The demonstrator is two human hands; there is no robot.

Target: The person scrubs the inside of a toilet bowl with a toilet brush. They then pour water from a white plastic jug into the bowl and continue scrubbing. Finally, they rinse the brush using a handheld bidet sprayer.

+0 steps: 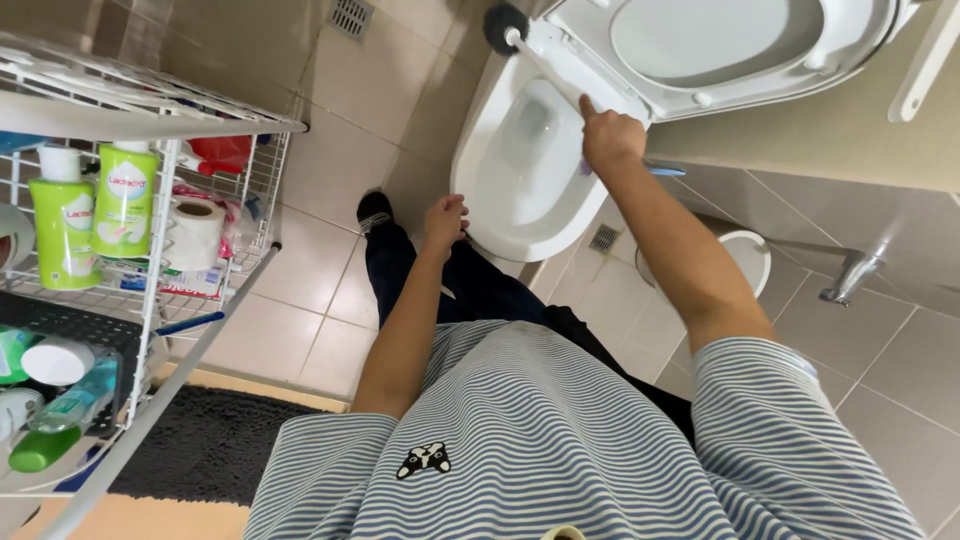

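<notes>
Toilet brush point(527, 52): white handle, dark bristle head at its far end. It lies at about 12 o'clock in the head view, slanting from the head at upper left down to the right hand. The head sits over the back rim of the toilet bowl point(520, 190), beside the raised lid point(700, 45).

Right hand point(610, 138): clenched around the lower end of the brush handle, index finger extended along it. The forearm runs down toward 4 o'clock.

Left hand point(445, 220): loosely curled, fingers bent in, holding nothing that can be seen. It hangs just by the front rim of the bowl, at about 11 o'clock from the striped shirt point(540, 440).

Bowl: white, open, seat and lid tipped up against the wall.

Outward from bowl:
- Small white bin point(752, 258) on the floor at 3 o'clock of the bowl, partly hidden behind the right forearm.
- Metal wall fitting point(850, 275) farther out at 3 o'clock.
- Floor drain point(350, 15) at 11 o'clock of the bowl.
- Dark-socked foot point(374, 210) on the beige tiles, just left of the left hand.
- White wire rack point(150, 250) at 9 o'clock, carrying two green bottles point(95, 210) and a toilet roll point(195, 232).
- Dark mat point(215, 445) at 7 o'clock.
</notes>
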